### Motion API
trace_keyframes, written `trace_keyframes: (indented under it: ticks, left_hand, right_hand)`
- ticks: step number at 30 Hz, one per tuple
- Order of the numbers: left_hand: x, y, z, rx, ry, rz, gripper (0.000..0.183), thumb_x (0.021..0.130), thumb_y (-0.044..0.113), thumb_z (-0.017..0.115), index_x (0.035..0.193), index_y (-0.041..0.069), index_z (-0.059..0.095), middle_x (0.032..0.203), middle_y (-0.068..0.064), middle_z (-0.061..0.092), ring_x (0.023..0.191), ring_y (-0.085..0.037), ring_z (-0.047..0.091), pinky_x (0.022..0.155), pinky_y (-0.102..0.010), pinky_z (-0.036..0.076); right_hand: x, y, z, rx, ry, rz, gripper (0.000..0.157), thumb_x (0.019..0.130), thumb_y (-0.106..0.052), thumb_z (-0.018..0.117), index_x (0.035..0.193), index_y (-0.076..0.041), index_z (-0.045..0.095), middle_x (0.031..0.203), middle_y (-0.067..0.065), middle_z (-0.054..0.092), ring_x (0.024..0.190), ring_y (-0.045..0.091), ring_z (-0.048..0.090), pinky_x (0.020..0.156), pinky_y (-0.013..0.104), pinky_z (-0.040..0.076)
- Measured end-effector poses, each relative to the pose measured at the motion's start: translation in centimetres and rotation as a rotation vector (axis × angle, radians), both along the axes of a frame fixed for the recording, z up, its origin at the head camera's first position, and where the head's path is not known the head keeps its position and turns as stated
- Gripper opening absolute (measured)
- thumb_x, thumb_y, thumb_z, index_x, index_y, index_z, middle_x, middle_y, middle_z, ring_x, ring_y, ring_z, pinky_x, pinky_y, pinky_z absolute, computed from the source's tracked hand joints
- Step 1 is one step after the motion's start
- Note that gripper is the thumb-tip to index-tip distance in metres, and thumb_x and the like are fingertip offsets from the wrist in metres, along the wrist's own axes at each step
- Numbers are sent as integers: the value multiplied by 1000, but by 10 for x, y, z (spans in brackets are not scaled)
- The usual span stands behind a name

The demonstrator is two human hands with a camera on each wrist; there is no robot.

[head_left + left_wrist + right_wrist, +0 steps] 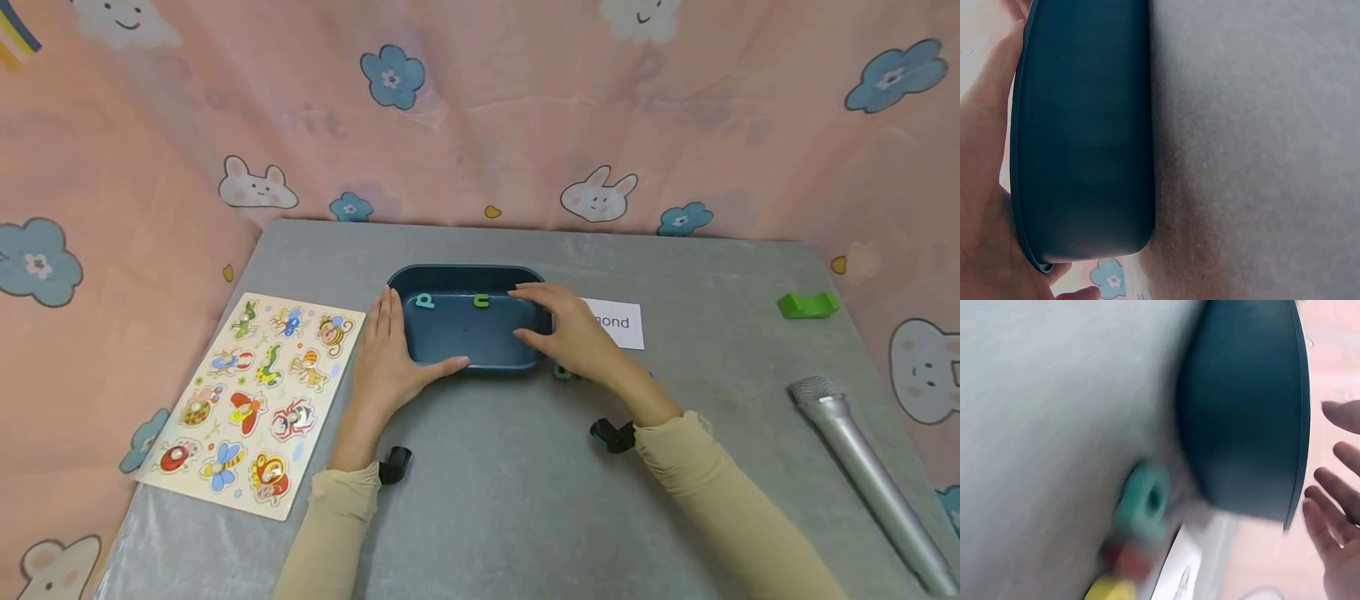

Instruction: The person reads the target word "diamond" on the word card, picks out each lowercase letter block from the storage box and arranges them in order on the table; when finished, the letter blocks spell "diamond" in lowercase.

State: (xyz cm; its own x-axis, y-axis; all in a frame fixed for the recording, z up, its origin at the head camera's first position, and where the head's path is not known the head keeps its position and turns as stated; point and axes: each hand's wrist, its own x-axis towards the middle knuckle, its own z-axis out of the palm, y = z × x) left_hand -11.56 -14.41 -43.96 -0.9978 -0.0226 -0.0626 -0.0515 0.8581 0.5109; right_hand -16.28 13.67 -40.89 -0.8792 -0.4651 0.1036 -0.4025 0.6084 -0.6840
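A dark blue tray point(465, 333) stands on the table with a teal letter point(424, 301) and a green letter point(481, 301) inside. My left hand point(386, 358) rests on its left end, straight fingers along the side and thumb stretched over the front rim. Over the right end is my right hand point(566, 329), fingers spread and holding nothing; the right wrist view shows it apart from the rim. A teal-green letter point(1141, 503) lies outside the tray, beside blurred red point(1132, 559) and yellow point(1110, 590) pieces. Behind my right hand, a white word card point(621, 323) is partly hidden.
To the left lies a wooden puzzle board point(251, 400) with insect pictures. At the right are a silver microphone point(870, 475) and a green block point(808, 306). A pink patterned curtain point(480, 125) hangs behind the grey table point(495, 500).
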Motion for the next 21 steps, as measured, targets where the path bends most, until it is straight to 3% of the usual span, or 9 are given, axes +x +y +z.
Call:
trace_keyframes:
  ticks: [4,11,15,21]
  left_hand:
    - [-1,0,0,-3,3,-2,148,72,80,80,171,8,-3,181,-12,-3,168,-36,1,134,-59,13]
    - [-1,-2,0,-6,12,-4,147,73,78,82,171,7,-3,180,-13,-2,168,-36,2,134,-58,13]
    - [-2,-2,0,-9,9,-11,147,74,78,81,171,7,-3,180,-13,-2,168,-35,2,134,-58,13]
    - [-2,-1,-1,-10,11,-11,146,73,79,81,171,7,-2,181,-12,-2,168,-35,2,135,-57,13]
  right_hand:
    - [-10,-26,-1,101,-72,62,74,94,-20,83,159,-10,49,169,15,41,156,40,37,124,63,36]
    - [-29,-56,-7,281,-150,87,87,94,-32,83,167,-19,37,176,11,29,159,40,32,124,64,36]
    - [-35,-63,-14,330,-137,73,79,96,-32,81,164,-18,43,169,12,40,154,39,40,122,62,39]
    - [-37,-68,-27,409,-37,74,51,103,-23,72,152,-14,59,153,15,54,139,37,52,113,56,49]
